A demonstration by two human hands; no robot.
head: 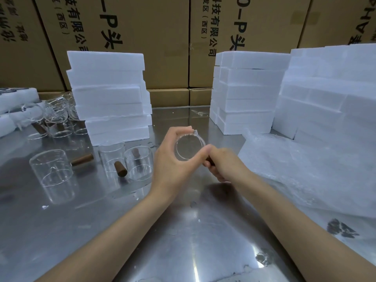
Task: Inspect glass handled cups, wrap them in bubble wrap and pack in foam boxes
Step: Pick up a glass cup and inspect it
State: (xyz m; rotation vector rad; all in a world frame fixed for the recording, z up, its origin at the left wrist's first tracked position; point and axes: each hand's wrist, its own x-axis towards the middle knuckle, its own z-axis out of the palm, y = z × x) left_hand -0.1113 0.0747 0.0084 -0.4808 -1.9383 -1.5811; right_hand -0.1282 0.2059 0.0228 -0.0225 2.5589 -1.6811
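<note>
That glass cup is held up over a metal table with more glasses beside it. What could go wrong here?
The cup is held above bare steel; if the left hand or right hand slips, it would likely break. A left elbow swing might knock the loose cups.

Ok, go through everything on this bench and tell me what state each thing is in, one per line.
Held glass cup: lifted, mouth toward camera, unwrapped.
Left hand: curled round the cup's body.
Right hand: gripping its wooden handle.
Three glass cups on the steel table: upright, unwrapped.
Further glass cups: clustered at back left, unwrapped.
Bubble wrap: loose heap, unused.
Foam boxes: stacked.
</note>
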